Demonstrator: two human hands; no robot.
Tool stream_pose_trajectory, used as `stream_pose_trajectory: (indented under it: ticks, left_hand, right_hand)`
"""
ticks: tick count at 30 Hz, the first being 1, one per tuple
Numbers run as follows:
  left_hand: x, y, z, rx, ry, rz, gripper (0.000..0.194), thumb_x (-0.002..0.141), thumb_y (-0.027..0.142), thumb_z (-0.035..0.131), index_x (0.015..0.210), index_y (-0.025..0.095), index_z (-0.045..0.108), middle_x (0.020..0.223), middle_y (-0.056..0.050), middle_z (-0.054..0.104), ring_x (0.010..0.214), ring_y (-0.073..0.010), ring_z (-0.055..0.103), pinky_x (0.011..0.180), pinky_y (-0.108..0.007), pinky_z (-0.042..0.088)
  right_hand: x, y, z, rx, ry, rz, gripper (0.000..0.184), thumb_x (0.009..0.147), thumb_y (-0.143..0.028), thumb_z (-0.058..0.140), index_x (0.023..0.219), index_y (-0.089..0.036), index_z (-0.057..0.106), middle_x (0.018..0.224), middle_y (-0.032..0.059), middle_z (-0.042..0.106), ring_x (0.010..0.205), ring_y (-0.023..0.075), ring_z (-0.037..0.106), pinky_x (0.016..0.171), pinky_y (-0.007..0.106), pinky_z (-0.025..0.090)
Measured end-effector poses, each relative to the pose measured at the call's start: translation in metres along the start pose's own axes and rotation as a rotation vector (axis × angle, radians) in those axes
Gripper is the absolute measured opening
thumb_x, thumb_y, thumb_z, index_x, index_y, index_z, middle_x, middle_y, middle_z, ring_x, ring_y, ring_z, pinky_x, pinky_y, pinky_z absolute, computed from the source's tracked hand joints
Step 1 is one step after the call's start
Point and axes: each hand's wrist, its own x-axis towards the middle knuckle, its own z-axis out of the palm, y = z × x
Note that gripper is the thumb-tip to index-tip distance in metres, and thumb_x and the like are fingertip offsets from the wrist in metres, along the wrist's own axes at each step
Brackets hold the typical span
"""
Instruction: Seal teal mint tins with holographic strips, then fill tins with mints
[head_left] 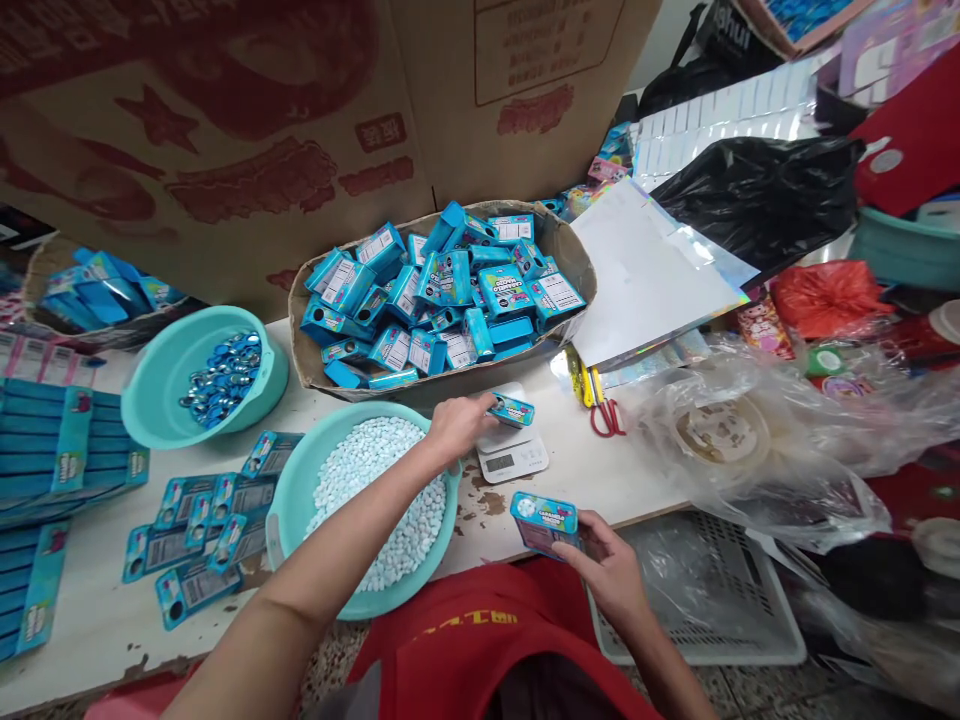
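Note:
My left hand (461, 428) reaches over the bowl and grips the left end of a small blue candy box (514, 410) on or just above a white digital scale (517, 458); contact with the scale cannot be made out. Close to the table's front edge, my right hand (611, 562) holds another blue candy box (544, 520) between thumb and fingers, its round window showing white pieces. Under my left forearm stands a turquoise bowl (274, 545) full of white candies (352, 455). Several blue boxes (196, 590) lie left of it.
Behind the bowl, a cut-down carton (442, 385) holds many blue boxes. A smaller turquoise basin (142, 400) contains blue-and-silver pieces. Red-handled scissors (604, 415), white sheets (630, 260) and plastic bags (795, 430) lie to the right. Stacked blue boxes (67, 440) stand far left.

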Motion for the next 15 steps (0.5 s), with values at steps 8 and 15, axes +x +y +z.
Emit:
stream_pose_trajectory:
  ticks: [8,15]
  left_hand:
    - [-0.032,-0.007,-0.016,0.084,0.103,-0.020,0.012,0.082,0.032,0.057,0.080,0.026,0.067,0.082,-0.005,0.068,0.083,-0.0231,0.061,0.066,-0.026,0.034]
    - [-0.133,-0.062,-0.070,-0.189,0.414,-0.045,0.014,0.080,0.034,0.060,0.083,0.026,0.072,0.076,-0.003,0.069,0.069,-0.0180,0.060,0.066,-0.025,0.037]
  right_hand:
    - [0.010,-0.001,0.008,0.077,-0.015,0.023,0.041,0.059,-0.044,0.079,0.089,-0.019,0.066,0.086,0.0067,0.072,0.079,0.0237,0.067,0.074,0.035,0.056]
    - [0.085,-0.004,0.057,0.120,0.054,-0.117,0.045,0.060,-0.045,0.076,0.093,-0.019,0.058,0.091,0.0065,0.068,0.086,0.0228,0.064,0.083,0.040,0.052]
